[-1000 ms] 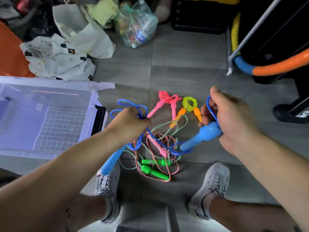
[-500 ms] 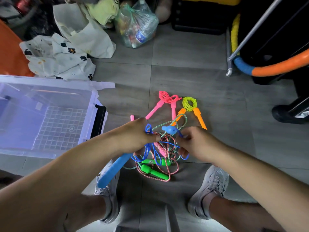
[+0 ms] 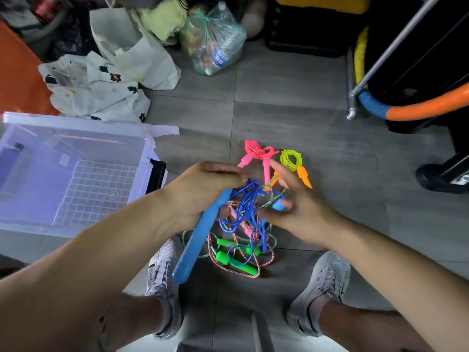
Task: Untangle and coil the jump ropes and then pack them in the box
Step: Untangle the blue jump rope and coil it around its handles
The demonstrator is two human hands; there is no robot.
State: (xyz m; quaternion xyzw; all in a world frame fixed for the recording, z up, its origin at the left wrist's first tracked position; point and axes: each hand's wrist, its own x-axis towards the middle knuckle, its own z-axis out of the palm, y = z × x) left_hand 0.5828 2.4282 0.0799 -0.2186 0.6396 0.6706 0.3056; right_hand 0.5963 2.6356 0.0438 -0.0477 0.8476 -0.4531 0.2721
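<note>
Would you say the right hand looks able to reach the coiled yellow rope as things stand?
Probably yes: the right hand is busy at the blue rope, but the yellow rope lies just beyond its fingertips on bare floor.

The clear box at frame left stands open on top, its interior unobstructed. Bare floor lies between it and the rope pile at centre. Bags crowd the upper edge; a padded frame blocks the upper right.
</note>
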